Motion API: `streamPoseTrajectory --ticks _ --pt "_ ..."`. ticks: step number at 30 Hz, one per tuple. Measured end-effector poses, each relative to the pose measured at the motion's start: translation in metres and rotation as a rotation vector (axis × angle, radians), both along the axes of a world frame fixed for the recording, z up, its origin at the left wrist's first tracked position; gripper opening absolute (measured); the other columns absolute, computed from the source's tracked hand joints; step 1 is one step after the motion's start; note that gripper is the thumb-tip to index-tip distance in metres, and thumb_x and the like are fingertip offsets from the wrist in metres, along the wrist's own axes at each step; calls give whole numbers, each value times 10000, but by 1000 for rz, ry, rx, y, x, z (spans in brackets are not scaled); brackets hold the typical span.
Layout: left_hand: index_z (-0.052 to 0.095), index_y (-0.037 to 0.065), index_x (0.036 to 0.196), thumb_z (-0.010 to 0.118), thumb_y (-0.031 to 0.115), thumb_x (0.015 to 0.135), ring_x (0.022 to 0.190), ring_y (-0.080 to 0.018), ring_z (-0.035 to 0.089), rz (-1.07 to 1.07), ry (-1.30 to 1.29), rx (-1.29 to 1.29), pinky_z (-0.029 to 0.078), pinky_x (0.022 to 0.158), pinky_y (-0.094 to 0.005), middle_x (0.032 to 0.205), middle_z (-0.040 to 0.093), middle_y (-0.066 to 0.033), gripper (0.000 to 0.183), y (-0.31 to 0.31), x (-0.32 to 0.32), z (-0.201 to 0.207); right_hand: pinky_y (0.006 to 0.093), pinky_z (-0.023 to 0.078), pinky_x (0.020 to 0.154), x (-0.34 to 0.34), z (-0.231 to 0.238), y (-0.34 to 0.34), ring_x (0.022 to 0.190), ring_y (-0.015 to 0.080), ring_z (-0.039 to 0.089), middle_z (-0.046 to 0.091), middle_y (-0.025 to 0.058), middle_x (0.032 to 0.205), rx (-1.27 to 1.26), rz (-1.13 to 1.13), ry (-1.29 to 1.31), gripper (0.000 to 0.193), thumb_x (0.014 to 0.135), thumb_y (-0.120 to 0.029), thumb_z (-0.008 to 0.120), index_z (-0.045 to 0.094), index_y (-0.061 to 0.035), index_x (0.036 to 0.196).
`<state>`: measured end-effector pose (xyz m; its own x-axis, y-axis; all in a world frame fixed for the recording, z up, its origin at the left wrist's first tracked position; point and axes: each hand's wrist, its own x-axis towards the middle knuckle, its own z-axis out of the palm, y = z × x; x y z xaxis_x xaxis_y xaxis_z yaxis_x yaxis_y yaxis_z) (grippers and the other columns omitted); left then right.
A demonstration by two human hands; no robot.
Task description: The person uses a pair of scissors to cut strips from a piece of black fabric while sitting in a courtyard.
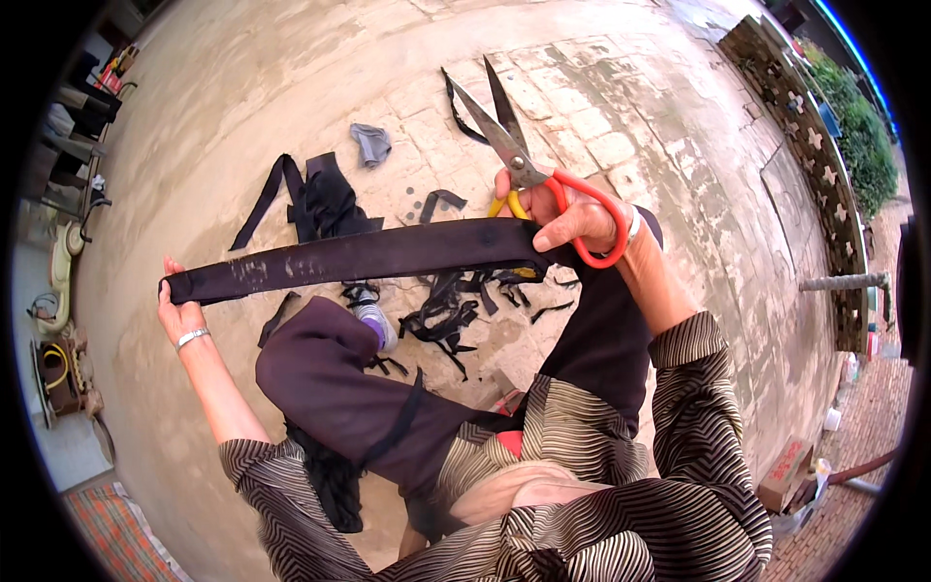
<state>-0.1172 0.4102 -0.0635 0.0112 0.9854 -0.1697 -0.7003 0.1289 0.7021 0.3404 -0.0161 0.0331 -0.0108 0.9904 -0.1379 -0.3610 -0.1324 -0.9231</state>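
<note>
A long dark waistband-like strip of cloth (369,252) is stretched across in front of me, above my knees. Pale scuffed marks show near its left part. My left hand (181,315) is closed on the strip's left end. At the other end, my right hand (587,218) pinches the cloth and also holds a pair of scissors (521,167). One scissor handle is red, the other yellow. The blades stand apart, pointing away from me, with nothing between them. Part of the yellow handle is hidden behind my fingers.
Dark cloth scraps (448,308) litter the paving between my legs. Farther off lie a larger black cloth piece (330,201), a grey cloth (370,144) and a thin black strip (456,109). A black cloth bundle (333,485) is beside my left leg. A cardboard box (784,473) stands at right.
</note>
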Motion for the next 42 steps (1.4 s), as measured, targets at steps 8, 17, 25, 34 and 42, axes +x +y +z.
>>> streamPoseTrajectory --ticks 8,17,25,34,42 --pt "502 -107 1290 406 83 999 1117 -294 592 26 -19 -34 472 1045 -416 1258 597 -195 360 -1 -26 -6 265 371 772 -6 28 8 825 120 489 559 7 892 11 3 -266 546 684 -87 737 532 -46 1189" --pt "474 -57 1285 387 94 1018 1088 -337 618 60 -236 -11 517 977 -457 1242 605 -243 319 -54 50 14 278 422 884 60 74 -21 943 146 567 599 46 966 -149 -385 -517 489 739 -72 569 500 11 1216" --pt "517 -60 1264 408 131 1019 1109 -305 610 7 -230 -7 499 1006 -456 1250 613 -205 329 -70 67 19 242 408 756 118 97 -41 801 97 513 518 4 855 -91 -572 -783 386 796 -80 522 495 -16 1176" --pt "540 -52 1250 496 93 970 1158 -308 598 -13 -158 -22 478 1040 -446 1264 609 -199 318 -72 80 12 212 356 638 187 91 -114 730 72 447 459 -34 822 -224 -691 -966 421 787 -193 598 537 -36 1173" --pt "590 -33 1168 593 83 927 1067 -290 634 -96 1 16 516 966 -443 1133 661 -176 267 -85 89 11 211 324 557 218 55 -155 672 61 446 484 -31 814 -313 -860 -865 402 787 -160 602 539 -62 1172"
